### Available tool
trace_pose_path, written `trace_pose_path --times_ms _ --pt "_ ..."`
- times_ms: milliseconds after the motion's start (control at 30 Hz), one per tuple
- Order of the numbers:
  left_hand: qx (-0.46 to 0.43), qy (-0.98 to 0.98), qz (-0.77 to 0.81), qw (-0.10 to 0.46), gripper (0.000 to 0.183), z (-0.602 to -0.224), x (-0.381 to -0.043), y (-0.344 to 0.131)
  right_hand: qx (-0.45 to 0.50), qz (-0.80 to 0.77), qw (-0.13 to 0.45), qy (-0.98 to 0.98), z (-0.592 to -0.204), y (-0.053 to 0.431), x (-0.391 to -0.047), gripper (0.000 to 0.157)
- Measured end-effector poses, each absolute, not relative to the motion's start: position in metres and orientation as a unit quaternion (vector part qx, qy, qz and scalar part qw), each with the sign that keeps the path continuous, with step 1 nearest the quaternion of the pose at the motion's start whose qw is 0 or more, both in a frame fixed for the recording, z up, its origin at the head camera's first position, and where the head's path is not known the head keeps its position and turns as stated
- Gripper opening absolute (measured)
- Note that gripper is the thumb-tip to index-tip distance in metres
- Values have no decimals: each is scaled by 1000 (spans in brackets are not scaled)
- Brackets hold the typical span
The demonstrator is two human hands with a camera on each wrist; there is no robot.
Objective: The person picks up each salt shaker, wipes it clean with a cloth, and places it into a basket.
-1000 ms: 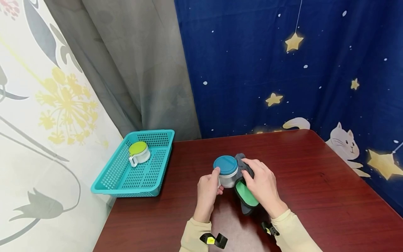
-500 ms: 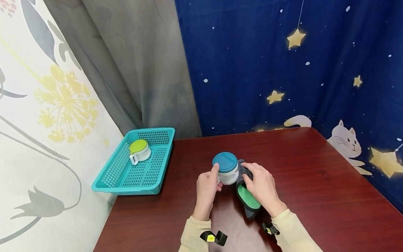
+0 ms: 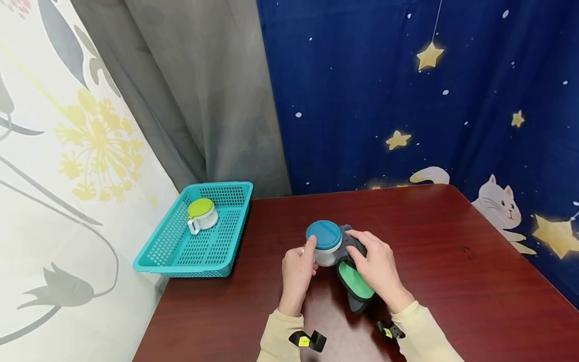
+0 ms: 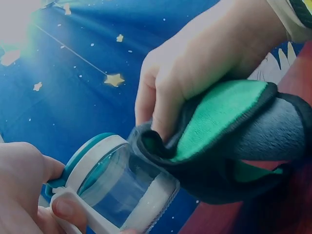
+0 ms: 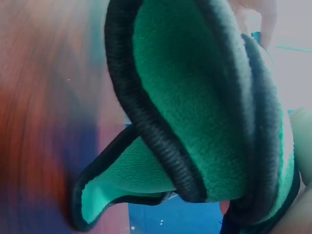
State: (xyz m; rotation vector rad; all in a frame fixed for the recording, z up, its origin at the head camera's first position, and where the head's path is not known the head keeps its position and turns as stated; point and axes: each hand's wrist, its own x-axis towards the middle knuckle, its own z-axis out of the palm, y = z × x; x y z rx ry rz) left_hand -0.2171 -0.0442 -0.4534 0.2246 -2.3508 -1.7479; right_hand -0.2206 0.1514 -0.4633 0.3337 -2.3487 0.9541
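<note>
A clear jar (image 3: 325,257) with a blue lid (image 3: 323,234) and a white handle (image 4: 87,214) is in my left hand (image 3: 296,274). That hand grips the handle side, its thumb up at the lid's edge. Something white shows in the jar's lower part in the left wrist view. My right hand (image 3: 377,264) holds a folded cloth (image 4: 219,126), green on one face, grey on the other, with a dark border. Its bunched grey end lies against the jar's right side. In the right wrist view the cloth (image 5: 185,97) hides most of the right hand.
To the left on the reddish-brown table (image 3: 429,226) stands a turquoise plastic basket (image 3: 192,256). A similar jar with a lime-green lid (image 3: 201,207) sits in it. Behind the table hang a grey curtain (image 3: 217,100) and a blue starry one (image 3: 353,100).
The jar rose and tipped slightly, then came back a little. The cloth's grey end dipped along the jar's side and moved up again. Both hands keep their hold.
</note>
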Motion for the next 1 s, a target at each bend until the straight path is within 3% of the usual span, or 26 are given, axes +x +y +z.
trace_pose_path --times_ms 633,1000 --pt "64 -791 -605 68 69 -456 -219 -47 166 375 316 -856 -444 154 -223 41" --pt "57 -757 -649 49 66 -455 -219 -50 146 374 248 -882 -458 160 -230 38"
